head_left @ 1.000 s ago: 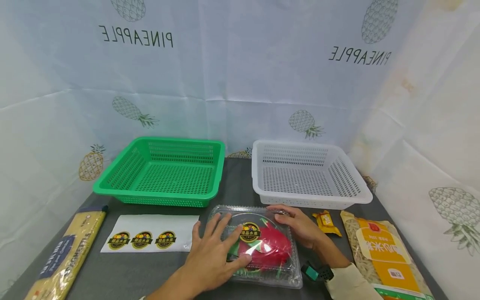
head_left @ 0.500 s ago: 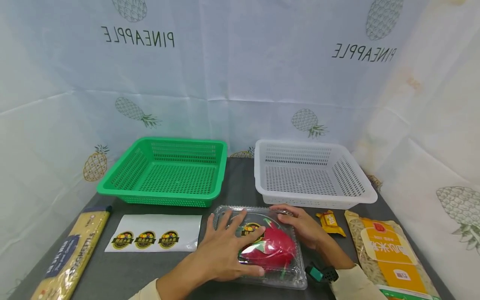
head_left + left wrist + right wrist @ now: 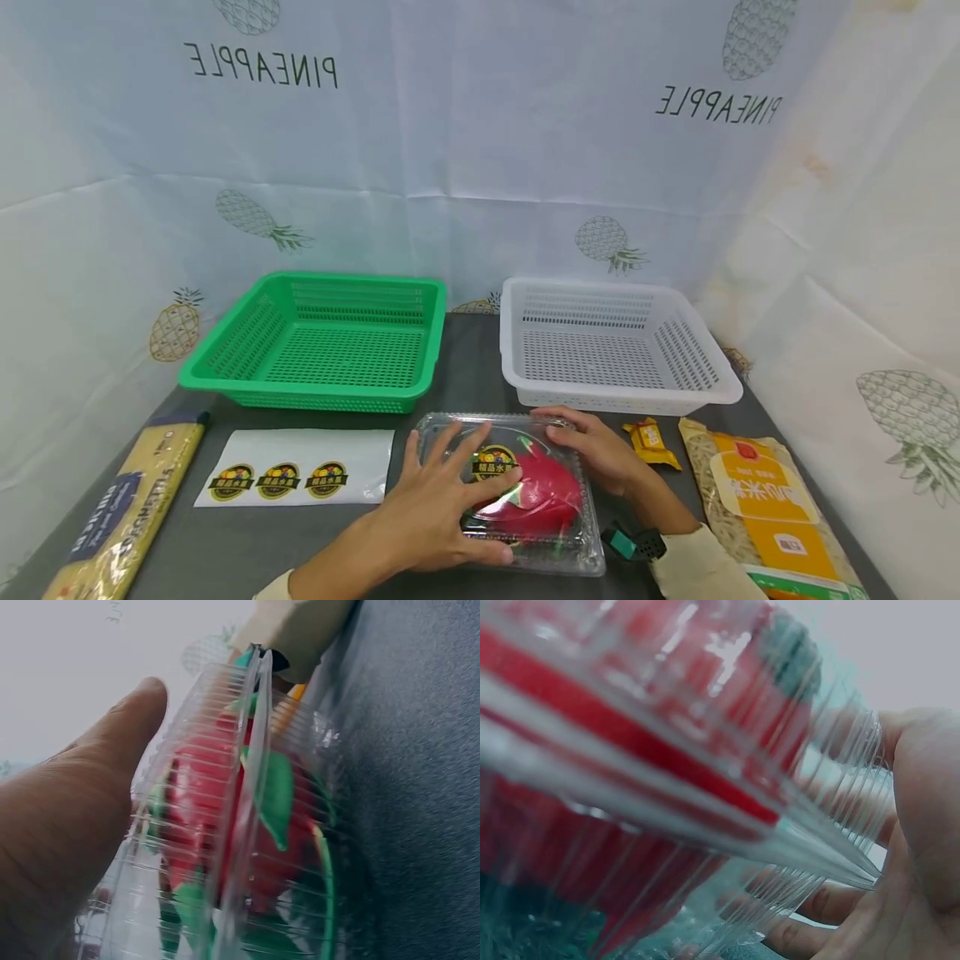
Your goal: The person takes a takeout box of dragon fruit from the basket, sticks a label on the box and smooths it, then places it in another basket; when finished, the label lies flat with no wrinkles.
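A clear plastic clamshell box (image 3: 551,560) sits on the dark table in the head view. Inside lies a red fruit with green scales (image 3: 543,496), which looks like a dragon fruit. A round black-and-gold sticker (image 3: 495,461) is on the lid. My left hand (image 3: 423,508) rests on the lid's left part, fingers spread and fairly straight, beside the sticker. My right hand (image 3: 600,450) grips the box's far right corner. In the right wrist view, the fingers (image 3: 802,930) wrap the ribbed edge. The left wrist view shows the left thumb (image 3: 124,724) raised beside the lid.
A white sheet (image 3: 315,446) with three matching stickers lies left of the box. Behind stand a green basket (image 3: 322,393) and a white basket (image 3: 622,398). A spaghetti pack (image 3: 131,500) is at far left. A small yellow packet (image 3: 651,442) and a pasta bag (image 3: 765,500) lie right.
My left hand has shifted slightly over the lid; its fingers covered part of the sticker half a second ago and now leave more of it showing. The right hand keeps its grip.
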The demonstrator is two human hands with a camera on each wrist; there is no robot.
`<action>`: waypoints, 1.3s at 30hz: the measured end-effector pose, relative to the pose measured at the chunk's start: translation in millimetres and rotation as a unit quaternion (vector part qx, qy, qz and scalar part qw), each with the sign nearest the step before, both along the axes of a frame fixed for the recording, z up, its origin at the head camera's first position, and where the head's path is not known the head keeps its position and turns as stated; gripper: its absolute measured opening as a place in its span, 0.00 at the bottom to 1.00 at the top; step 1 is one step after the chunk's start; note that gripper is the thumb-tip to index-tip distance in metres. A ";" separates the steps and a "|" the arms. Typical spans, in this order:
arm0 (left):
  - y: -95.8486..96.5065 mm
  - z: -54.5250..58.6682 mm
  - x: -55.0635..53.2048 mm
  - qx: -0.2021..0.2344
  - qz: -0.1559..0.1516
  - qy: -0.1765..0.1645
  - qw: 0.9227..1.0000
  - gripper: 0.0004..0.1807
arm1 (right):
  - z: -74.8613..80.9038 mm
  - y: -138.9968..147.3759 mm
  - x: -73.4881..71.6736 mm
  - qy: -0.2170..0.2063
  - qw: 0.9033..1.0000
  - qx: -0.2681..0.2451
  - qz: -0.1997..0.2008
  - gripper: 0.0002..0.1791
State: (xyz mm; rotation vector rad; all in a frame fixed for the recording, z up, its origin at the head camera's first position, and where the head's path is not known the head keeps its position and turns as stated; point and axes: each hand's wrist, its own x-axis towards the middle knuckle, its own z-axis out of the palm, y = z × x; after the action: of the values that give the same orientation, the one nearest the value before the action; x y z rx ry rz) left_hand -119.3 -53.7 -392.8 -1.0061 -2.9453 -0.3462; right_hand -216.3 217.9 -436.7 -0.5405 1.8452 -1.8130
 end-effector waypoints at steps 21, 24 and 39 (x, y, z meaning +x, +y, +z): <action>8.9 -10.7 5.8 0.047 0.155 -0.004 0.987 0.52 | 2.8 -1.6 1.8 -0.001 1.000 0.001 0.002 0.25; 9.4 -11.4 5.3 0.045 0.167 -0.009 0.985 0.53 | 1.3 -2.2 2.2 -0.001 1.000 0.000 0.002 0.25; 2.4 -13.4 7.4 0.137 0.198 0.009 0.971 0.54 | 3.1 -1.8 3.8 -0.008 1.000 0.001 -0.010 0.27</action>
State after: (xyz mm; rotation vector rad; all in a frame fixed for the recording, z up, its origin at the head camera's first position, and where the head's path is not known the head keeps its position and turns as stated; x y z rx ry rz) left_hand -111.9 -51.3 -406.2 -0.3780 -2.8767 -0.6952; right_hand -212.4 216.2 -433.6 -0.5072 1.8479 -1.8217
